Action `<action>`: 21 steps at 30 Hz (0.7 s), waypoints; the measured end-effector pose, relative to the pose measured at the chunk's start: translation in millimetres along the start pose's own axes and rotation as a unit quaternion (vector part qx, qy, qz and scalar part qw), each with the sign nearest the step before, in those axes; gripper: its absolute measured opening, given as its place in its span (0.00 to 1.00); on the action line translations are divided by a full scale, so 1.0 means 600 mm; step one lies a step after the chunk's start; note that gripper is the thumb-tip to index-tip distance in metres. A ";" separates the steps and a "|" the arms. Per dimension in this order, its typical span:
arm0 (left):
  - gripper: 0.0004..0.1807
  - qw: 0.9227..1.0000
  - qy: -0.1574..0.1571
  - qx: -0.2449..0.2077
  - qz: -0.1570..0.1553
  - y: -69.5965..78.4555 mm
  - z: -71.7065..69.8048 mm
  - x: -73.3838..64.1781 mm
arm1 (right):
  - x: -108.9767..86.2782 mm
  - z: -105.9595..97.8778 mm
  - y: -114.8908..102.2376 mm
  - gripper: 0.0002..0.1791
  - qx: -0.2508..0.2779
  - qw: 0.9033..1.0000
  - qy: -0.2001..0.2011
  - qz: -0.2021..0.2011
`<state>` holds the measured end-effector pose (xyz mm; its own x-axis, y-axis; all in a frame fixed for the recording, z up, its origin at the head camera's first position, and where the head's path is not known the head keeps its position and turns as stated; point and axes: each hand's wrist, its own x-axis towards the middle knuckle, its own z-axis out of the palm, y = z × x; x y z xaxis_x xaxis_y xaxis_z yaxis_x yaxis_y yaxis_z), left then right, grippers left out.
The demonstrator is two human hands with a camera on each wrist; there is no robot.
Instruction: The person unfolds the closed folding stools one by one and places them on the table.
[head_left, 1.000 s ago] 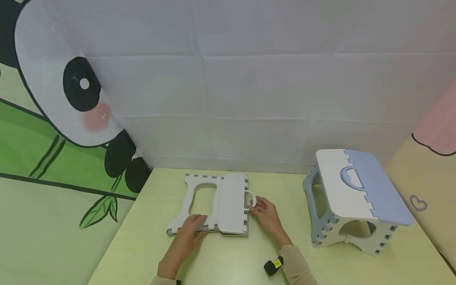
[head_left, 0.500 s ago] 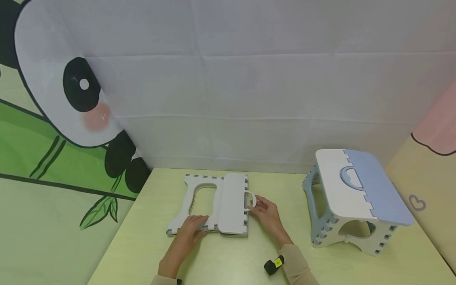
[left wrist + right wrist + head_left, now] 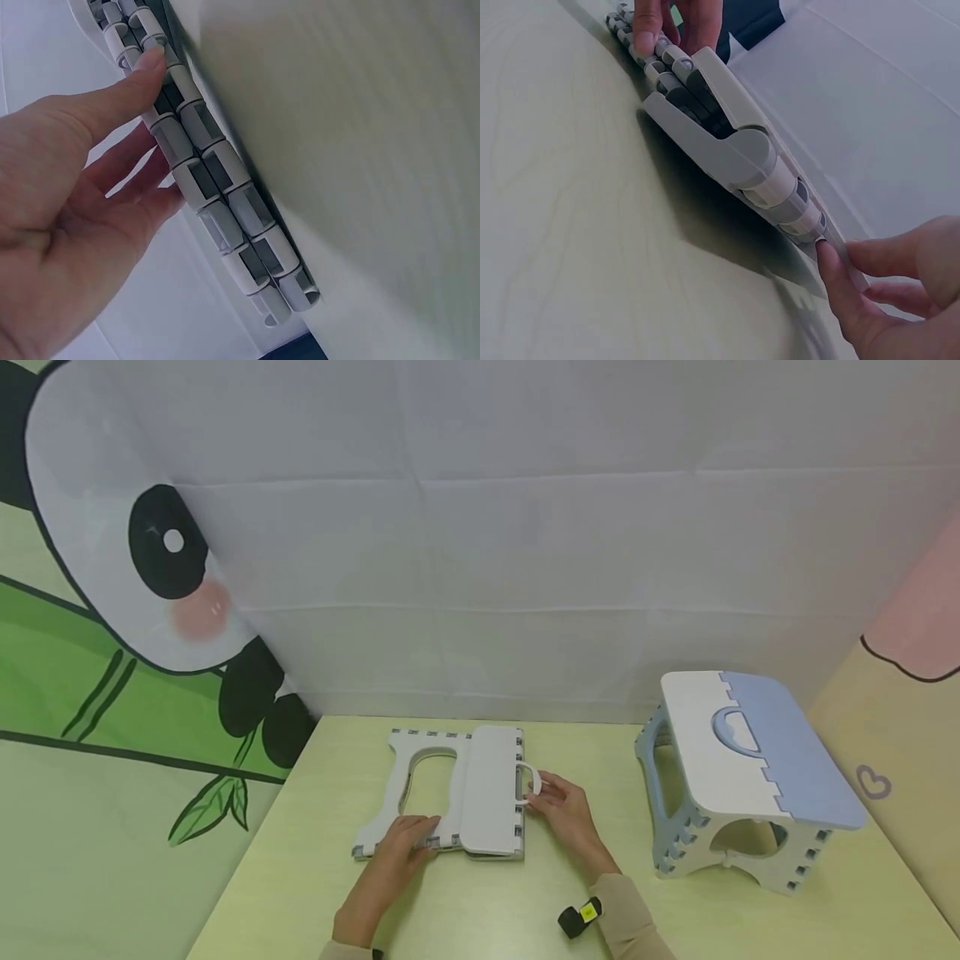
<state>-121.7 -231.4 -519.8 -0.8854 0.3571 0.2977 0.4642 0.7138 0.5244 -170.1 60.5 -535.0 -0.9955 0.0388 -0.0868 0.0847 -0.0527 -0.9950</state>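
Observation:
A white and grey folding stool (image 3: 489, 789) lies folded on the table in the head view, its leg panel with a large oval opening toward the left. My left hand (image 3: 397, 852) grips its near edge; in the left wrist view the thumb (image 3: 127, 94) lies along the row of hinge knuckles (image 3: 217, 180), with the other fingers over the panel. At the stool's right side, my right hand (image 3: 564, 814) pinches the white loop handle (image 3: 535, 779). The right wrist view shows the thumb and fingertips (image 3: 832, 262) at that end, where the two folded halves stand slightly apart.
A second stool (image 3: 716, 743), white and blue, stands unfolded on the right of the pale table (image 3: 465, 910). A white cloth wall (image 3: 525, 552) rises behind, with a panda print (image 3: 142, 543) to the left. A black camera (image 3: 573, 921) sits at the right wrist.
The head view has shifted very slightly. Both hands keep the same hold on the folded stool, which stays in place.

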 end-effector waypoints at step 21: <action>0.28 0.997 0.012 0.009 0.072 0.011 0.002 -0.001 | -0.016 -0.019 -0.034 0.27 -0.009 1.000 0.021 0.005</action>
<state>-118.0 -226.0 -517.2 -0.8091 0.4411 0.3883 0.5850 0.6671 0.4612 -162.0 72.4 -514.2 -0.9919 0.0803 -0.0984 0.0958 -0.0353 -0.9948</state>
